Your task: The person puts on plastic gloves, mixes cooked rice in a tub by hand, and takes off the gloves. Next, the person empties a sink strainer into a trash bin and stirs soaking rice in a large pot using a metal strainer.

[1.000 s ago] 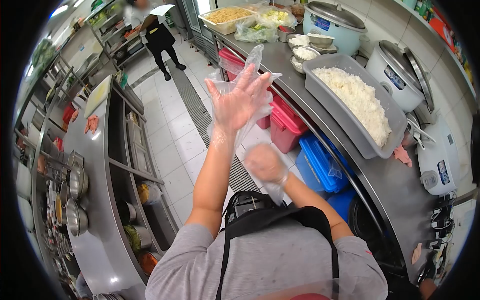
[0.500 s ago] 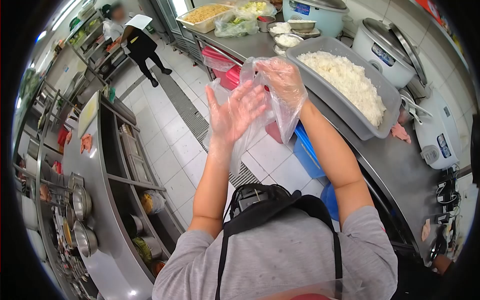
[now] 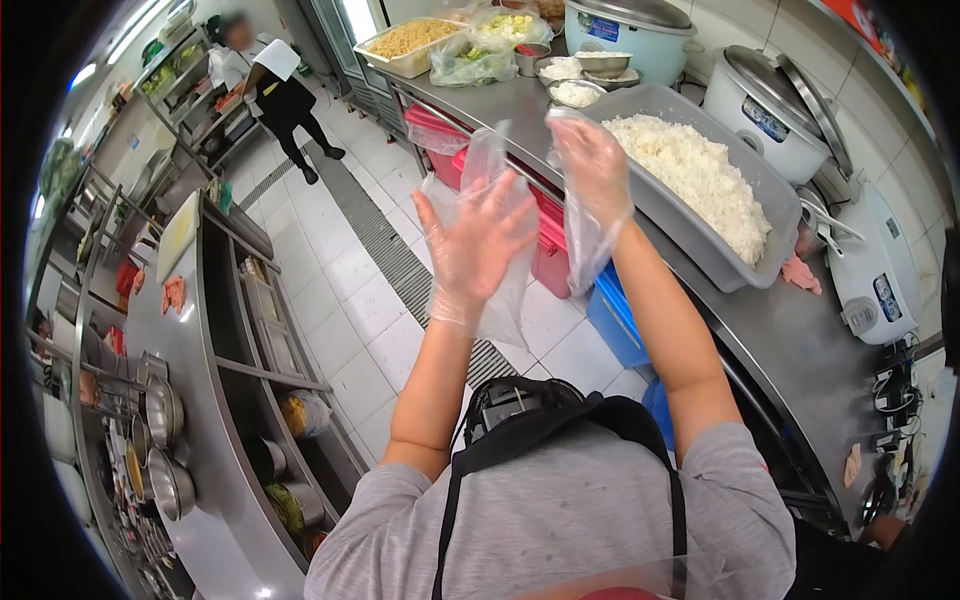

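Note:
My left hand (image 3: 478, 245) is raised over the aisle, fingers spread, inside a clear plastic glove. Loose clear film (image 3: 512, 305) hangs beside its palm and wrist, and a strip of it stands up past the fingertips. Just to the right, beside the front edge of the steel counter, is my right hand (image 3: 598, 170), also in a baggy clear glove. Its fingers are slightly bent and I see nothing held in them. The hands are apart. Nearest the right hand is a grey tub (image 3: 690, 235) heaped with cooked white rice (image 3: 695, 180).
Small metal bowls of rice (image 3: 575, 94), a tray of noodles (image 3: 410, 45) and rice cookers (image 3: 765, 115) stand on the right counter (image 3: 770, 330). Below are pink bins (image 3: 550, 245) and a blue bin (image 3: 615, 315). Another steel counter (image 3: 215, 470) runs along the left. A person (image 3: 275, 90) stands far down the aisle.
My right hand has drawn away from the left, to the right and slightly down. The left hand has shifted a little right and down, its fingers spread. The distant person has moved slightly.

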Tool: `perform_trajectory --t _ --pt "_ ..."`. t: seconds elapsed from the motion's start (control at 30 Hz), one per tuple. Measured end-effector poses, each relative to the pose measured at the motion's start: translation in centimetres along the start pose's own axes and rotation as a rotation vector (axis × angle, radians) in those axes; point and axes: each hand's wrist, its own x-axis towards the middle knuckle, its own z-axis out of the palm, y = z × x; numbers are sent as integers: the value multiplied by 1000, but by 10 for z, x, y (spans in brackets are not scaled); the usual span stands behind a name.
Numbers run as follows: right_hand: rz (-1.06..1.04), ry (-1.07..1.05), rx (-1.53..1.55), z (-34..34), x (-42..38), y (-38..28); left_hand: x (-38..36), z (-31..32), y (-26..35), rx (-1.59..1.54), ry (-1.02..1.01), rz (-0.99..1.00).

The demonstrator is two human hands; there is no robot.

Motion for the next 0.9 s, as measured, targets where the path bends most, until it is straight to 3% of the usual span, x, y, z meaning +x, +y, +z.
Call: perform_trajectory --t 0.1,0.17,0.27,0.37,0.4,0.47,0.53,0.6,0.63,0.7,0.8,0.83,0.9 --pt "44 -54 -142 -9 -37 -6 4 -13 2 24 30 71" --pt "-454 -287 -308 -10 -61 -17 3 -11 5 19 158 113" --pt "-511 -340 -469 17 -104 -15 7 -14 5 80 152 145" --pt "-406 -421 -696 26 -116 6 11 -10 4 93 119 124" --pt "-395 -415 -696 27 -113 8 13 -14 2 97 120 112" --pt "-587 -268 -584 27 -103 13 13 -29 -2 29 3 9" --pt "-575 -244 -567 27 -99 1 7 -29 -2 -13 -25 -41" --pt "-680 -307 -453 30 -103 -5 4 -31 -2 -59 -50 -90" --pt "-668 -308 -452 32 -109 -8 6 -32 -1 -103 -68 -53" --pt "-690 -509 -390 36 -123 -15 9 -36 -1 -186 -118 65" --pt "-698 -533 -332 43 -133 -12 11 -44 -5 -265 -70 92" --pt "-703 -535 -332 44 -130 -13 12 -45 -6 -382 -122 46" --pt "-723 -587 -186 43 -119 -17 8 -43 -7 -317 -184 64"
